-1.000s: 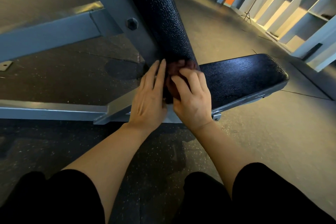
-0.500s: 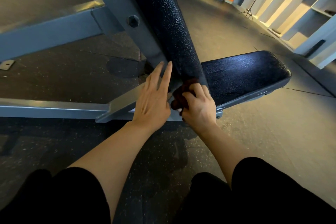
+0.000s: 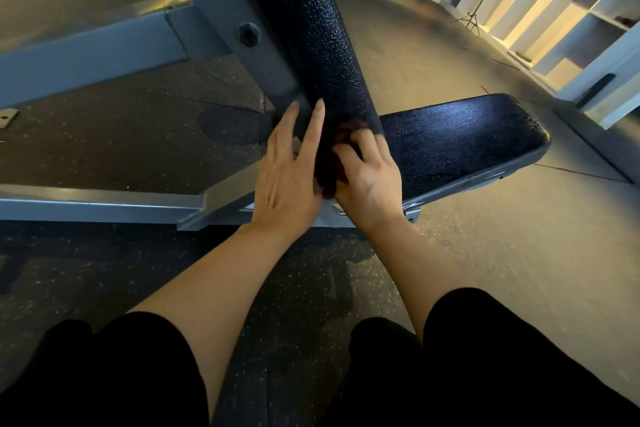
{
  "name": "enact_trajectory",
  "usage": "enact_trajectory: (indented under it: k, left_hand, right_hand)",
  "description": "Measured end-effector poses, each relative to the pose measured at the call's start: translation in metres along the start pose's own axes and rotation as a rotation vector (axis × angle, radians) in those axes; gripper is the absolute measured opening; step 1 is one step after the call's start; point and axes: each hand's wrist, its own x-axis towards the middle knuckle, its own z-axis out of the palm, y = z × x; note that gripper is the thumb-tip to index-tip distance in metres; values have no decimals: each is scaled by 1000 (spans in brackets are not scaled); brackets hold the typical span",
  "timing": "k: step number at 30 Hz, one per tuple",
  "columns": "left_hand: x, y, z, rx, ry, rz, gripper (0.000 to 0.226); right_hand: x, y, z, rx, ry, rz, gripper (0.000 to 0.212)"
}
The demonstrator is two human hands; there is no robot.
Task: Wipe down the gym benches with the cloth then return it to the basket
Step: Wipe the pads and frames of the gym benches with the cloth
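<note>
cloth [image 3: 341, 146] under right hand [image 3: 369, 180]

Floor [image 3: 485, 253]: dark speckled rubber. Standing on it: grey steel bench frame [image 3: 104, 204] at 9 o'clock; white cubby shelving [image 3: 571, 28] at 2 o'clock.

Both hands crowd the narrow angle where the tilted back pad [image 3: 311, 28] meets the seat pad [image 3: 460, 139]. The grey frame post [image 3: 239, 24] and floor rail [image 3: 100, 204] hem in the left side. Open floor [image 3: 519, 236] lies right of the seat; shelving [image 3: 568, 21] stands well apart
</note>
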Motion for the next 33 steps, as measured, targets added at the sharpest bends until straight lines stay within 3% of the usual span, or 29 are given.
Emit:
enact_trajectory:
  k: [3, 8, 10, 13, 17, 19, 22, 25, 28, 33]
  left_hand:
    - [-3, 3, 1, 30, -12, 22, 99]
    - [-10, -7, 6, 13, -19, -16, 102]
    - [-9, -8, 8, -13, 24, -43, 97]
    - [-7, -8, 13, 2, 17, -22, 94]
    - [-9, -5, 20, 35, -40, -4, 97]
    - [-10, -4, 23, 41, -35, -5, 98]
    - [-12, -4, 30, -13, 9, -5, 100]
    - [-12, -1, 36, -49, 85, -93, 102]
    - [-12, 1, 37, -38, 75, -88, 102]
    - [-14, 3, 34, 37, -29, -63, 105]
  right_hand:
    - [-29, 10, 5, -22, -225, 218, 39]
    - [-10, -6, -11, -3, 138, -13, 24]
    - [9, -11, -15, -17, 178, -54, 24]
    - [6, -1, -9, -29, 56, -9, 25]
    - [-32, 21, 3, -47, -254, 269, 31]
    - [-36, 23, 1, -40, -166, 233, 29]
    - [-14, 8, -6, -21, 129, 22, 21]
    - [8, -4, -9, -70, 219, -74, 16]
    - [6, 5, -4, -69, 151, -34, 21]
    - [-25, 8, 6, -68, -174, 240, 36]
